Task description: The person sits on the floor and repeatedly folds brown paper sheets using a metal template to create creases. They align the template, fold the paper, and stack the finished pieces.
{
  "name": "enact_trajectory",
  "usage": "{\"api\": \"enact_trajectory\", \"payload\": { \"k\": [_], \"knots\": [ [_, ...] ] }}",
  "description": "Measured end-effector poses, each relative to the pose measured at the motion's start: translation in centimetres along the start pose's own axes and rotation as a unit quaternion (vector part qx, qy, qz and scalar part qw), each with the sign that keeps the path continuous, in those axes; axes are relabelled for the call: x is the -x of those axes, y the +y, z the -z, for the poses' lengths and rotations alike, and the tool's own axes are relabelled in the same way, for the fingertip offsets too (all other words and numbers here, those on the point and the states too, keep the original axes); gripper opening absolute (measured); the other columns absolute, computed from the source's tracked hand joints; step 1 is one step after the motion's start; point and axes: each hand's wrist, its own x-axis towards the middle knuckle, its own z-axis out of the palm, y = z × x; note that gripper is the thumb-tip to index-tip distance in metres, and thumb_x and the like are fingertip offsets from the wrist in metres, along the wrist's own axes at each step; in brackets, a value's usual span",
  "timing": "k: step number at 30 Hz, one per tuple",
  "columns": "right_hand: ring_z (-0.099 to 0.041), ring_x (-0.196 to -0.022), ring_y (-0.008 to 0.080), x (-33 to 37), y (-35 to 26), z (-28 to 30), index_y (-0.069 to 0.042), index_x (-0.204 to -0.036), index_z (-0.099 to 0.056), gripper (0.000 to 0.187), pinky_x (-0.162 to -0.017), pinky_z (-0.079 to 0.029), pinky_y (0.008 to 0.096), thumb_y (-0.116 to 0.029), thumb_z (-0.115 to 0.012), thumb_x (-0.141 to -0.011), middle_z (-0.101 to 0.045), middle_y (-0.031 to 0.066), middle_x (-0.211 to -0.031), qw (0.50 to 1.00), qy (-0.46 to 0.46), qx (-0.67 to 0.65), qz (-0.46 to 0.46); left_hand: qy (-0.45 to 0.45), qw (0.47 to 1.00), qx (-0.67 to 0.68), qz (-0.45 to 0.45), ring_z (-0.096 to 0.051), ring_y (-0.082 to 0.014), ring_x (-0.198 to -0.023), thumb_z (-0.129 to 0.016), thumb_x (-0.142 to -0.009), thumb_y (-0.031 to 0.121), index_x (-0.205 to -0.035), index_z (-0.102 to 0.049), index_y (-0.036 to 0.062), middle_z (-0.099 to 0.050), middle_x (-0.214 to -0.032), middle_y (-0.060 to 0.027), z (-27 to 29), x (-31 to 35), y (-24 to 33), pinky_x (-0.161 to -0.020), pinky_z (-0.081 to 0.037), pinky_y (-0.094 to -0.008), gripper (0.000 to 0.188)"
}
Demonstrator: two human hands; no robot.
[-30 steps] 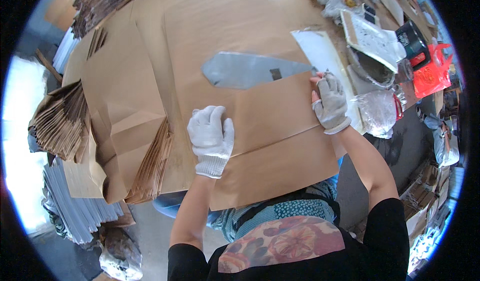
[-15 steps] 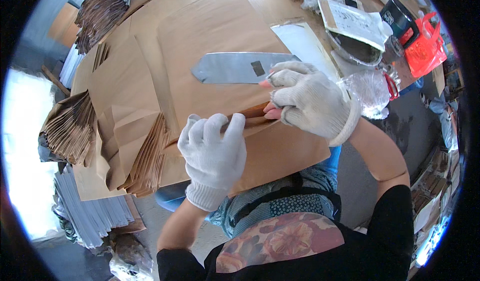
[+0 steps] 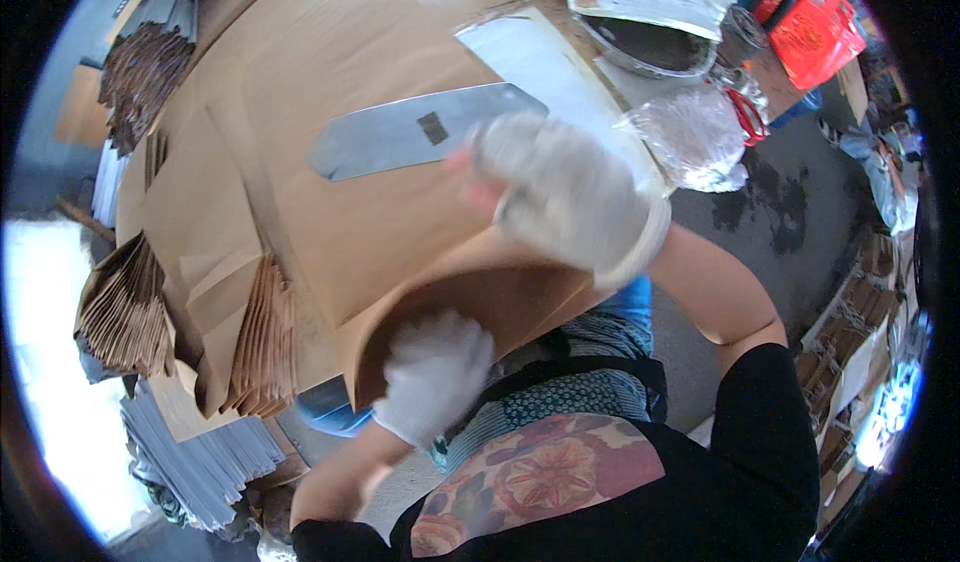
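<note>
A brown paper bag (image 3: 400, 302) gapes in front of me at the table's near edge, its mouth spread wide. My left hand (image 3: 435, 377), in a white knit glove, reaches into that mouth; motion smears its fingers. Over the bag's right part is my right hand (image 3: 570, 197), in a white glove with bare fingertips showing, also blurred, so its grip is not clear. Just beyond lies a flat grey metal plate (image 3: 370, 142) with a small dark patch, resting on brown paper sheets (image 3: 300, 82).
Fanned stacks of folded brown paper (image 3: 265, 337) lie at the left. White sheets (image 3: 540, 62) are at the far right, with a basin (image 3: 655, 52), a clear plastic bag (image 3: 695, 137), red-handled scissors (image 3: 748, 117) and a red plastic bag (image 3: 815, 27) nearby. Grey sheets (image 3: 195, 452) are stacked below left.
The brown paper bag's mouth has spread from a narrow slit to a wide opening. My left hand has moved down into it; the right has shifted left. The whole view has shifted.
</note>
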Motion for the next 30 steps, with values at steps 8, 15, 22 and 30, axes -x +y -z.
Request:
{"api": "enact_trajectory", "payload": {
  "k": [8,15,22,30],
  "knots": [
    [-0.071,-0.111,0.0358,8.3,10.0,0.4,-0.006,-0.108,-0.072,0.017,-0.098,-0.055,0.0483,-0.010,-0.069,-0.092,-0.074,0.0153,-0.108,0.962,-0.110,0.138,-0.208,-0.076,0.993,0.048,0.070,-0.066,-0.0340,-0.128,-0.054,-0.107,0.026,-0.138,-0.067,0.0118,-0.069,-0.138,-0.0145,0.7,-15.3,-2.2,-0.105,-0.055,-0.0463,0.037],
    [-0.059,-0.138,0.0375,11.5,5.4,-3.5,-0.007,-0.134,-0.070,0.038,-0.121,-0.042,0.0484,-0.008,-0.068,-0.096,-0.069,0.0176,-0.139,0.980,0.027,-0.022,-0.197,-0.065,0.996,-0.039,-0.043,-0.056,-0.0311,-0.143,-0.051,-0.105,0.047,-0.154,-0.056,0.0146,-0.055,-0.162,-0.0105,-6.0,-14.9,-5.8,-0.116,-0.048,-0.0440,0.059],
    [-0.056,-0.147,0.0359,11.5,4.8,-4.4,-0.009,-0.141,-0.071,0.047,-0.129,-0.036,0.0528,-0.024,-0.074,-0.096,-0.065,0.0175,-0.150,0.984,-0.059,0.083,-0.145,-0.283,0.743,0.579,0.181,-0.064,-0.0205,-0.126,-0.077,-0.096,0.032,-0.136,-0.069,-0.0029,-0.071,-0.139,-0.0070,3.1,-15.5,-17.1,-0.112,-0.045,-0.0343,0.053],
    [-0.048,-0.154,0.0349,12.1,3.8,-6.3,-0.020,-0.143,-0.071,0.048,-0.131,-0.031,0.0530,-0.029,-0.073,-0.096,-0.061,0.0107,-0.158,0.967,-0.123,0.211,-0.074,-0.156,0.928,0.217,0.258,-0.074,-0.0413,-0.101,-0.059,-0.099,0.045,-0.110,-0.078,-0.0001,-0.078,-0.104,-0.0233,1.0,-15.8,-14.4,-0.091,-0.059,-0.0490,0.050]
  ]
}}
